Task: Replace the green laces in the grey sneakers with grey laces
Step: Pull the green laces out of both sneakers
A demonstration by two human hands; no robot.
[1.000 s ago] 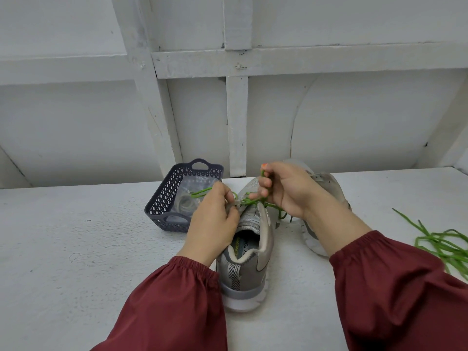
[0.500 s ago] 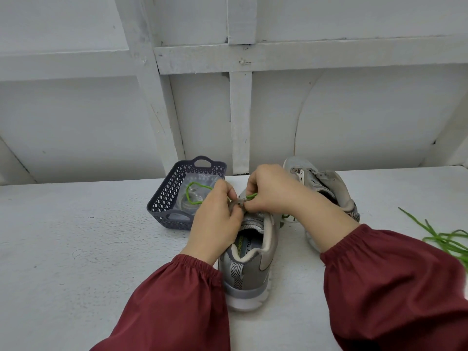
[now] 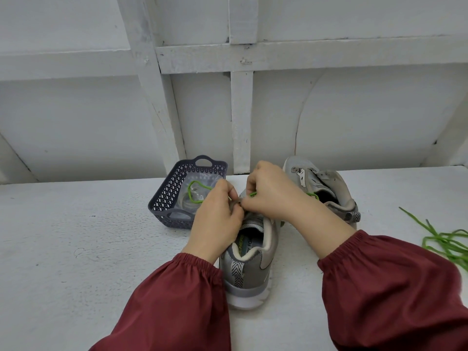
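View from above, looking down at a white surface [image 3: 76, 249] set against a white panelled wall [image 3: 76, 117].

In the lower centre a grey sneaker [image 3: 250, 264] stands upright with its heel toward the viewer. Two hands in maroon sleeves [image 3: 379, 287] meet over its lacing. The left hand [image 3: 217, 221] has its fingers [image 3: 228, 191] curled, thumb and forefinger pinched together at the top of the lacing. A loop of the green lace [image 3: 195, 184] comes out from behind them and hangs over the basket to the left. The right hand [image 3: 272, 196] touches the left, its fingers [image 3: 250, 178] curled down and pinching the same green lace just where the two hands meet. Whether the left hand also grips the sneaker's edge cannot be told.

A second grey sneaker [image 3: 329, 183] lies just right of centre, behind the right wrist, tilted onto its side, with no lace visible in its upper eyelets and a bit of green showing at its opening.

Left of the hands sits a dark blue-grey plastic basket [image 3: 164, 198] with a lattice wall. It holds a clear packet [image 3: 187, 202] whose contents are too blurred to name.

At the right edge of the frame a loose green lace [image 3: 445, 243] lies in a tangle on the surface, well apart from the sneakers.
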